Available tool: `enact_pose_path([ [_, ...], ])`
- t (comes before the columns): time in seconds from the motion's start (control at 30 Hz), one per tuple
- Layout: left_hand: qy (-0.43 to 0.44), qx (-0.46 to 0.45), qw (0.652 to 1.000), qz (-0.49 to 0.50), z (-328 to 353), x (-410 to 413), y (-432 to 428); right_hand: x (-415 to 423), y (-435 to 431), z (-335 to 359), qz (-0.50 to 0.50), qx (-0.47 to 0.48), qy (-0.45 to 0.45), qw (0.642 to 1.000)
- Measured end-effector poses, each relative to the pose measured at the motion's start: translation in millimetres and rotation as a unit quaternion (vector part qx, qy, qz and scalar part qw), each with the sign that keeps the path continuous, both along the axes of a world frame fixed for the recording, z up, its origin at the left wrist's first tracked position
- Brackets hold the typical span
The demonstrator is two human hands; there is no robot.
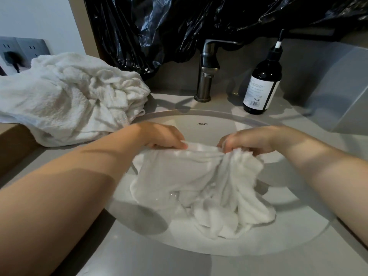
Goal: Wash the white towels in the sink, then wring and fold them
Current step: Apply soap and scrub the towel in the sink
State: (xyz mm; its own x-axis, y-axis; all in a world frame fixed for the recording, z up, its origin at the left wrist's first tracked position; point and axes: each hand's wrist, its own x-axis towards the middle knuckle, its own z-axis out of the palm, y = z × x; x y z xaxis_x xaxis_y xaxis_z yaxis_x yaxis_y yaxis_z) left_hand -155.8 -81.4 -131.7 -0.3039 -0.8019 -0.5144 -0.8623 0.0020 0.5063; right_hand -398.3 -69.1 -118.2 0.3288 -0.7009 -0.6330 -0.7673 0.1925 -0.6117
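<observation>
This looks like the washing step, with one towel [185, 176] gripped along its top edge over the sink [211, 132]. To do it well, I judge, both hands should grip that edge firmly and rub the cloth against itself low in the sink, so that drips fall inside and not on the counter [139, 263]. No water shows at the tap [207, 70], so a rinse would probably need it opened. The bunched right part wants spreading so that no fold goes unwashed. The left hand [165, 137] reaches in from the left, knuckles up and fingers curled down, pinching the towel's upper edge. The right hand [247, 143] comes from the right, fingers closed round a gathered bunch of the same edge. The towel hangs between them, its lower end resting in the sink. More towels [69, 96] lie heaped on the counter left of the sink, apart from both hands.
</observation>
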Motion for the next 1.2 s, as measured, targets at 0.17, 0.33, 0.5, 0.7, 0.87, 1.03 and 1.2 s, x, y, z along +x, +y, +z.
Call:
enact_pose_path([
  [0.17, -0.170, -0.177, 0.966, -0.078, -20.9, -14.9, -0.2, -3.5, 0.0, -14.4, 0.157, -0.200, 0.284, 0.925],
  [0.33, -0.191, -0.021, 0.963, -0.187, -56.2, -25.3, -1.3, 21.0, 11.8, -36.9, 0.215, -0.193, 0.291, 0.912],
  [0.5, -0.273, -0.040, 0.927, -0.255, -66.7, -46.6, 14.0, 46.7, 30.3, -60.5, 0.284, -0.116, 0.349, 0.885],
  [0.7, -0.076, 0.039, 0.995, -0.050, -41.7, -31.8, 7.3, 24.3, 11.5, -43.1, -0.002, -0.116, 0.121, 0.986],
  [0.87, 0.247, 0.123, 0.951, 0.141, -11.8, -11.6, 1.6, 9.7, 10.3, -14.2, -0.270, -0.174, -0.123, 0.939],
  [1.03, 0.389, 0.111, 0.865, 0.298, -0.5, -37.0, 11.8, 39.6, 26.5, 5.7, -0.328, -0.184, -0.189, 0.907],
  [1.2, 0.419, 0.088, 0.843, 0.327, 11.3, -58.6, 39.7, 57.8, 34.6, -7.6, -0.289, -0.277, -0.132, 0.907],
])
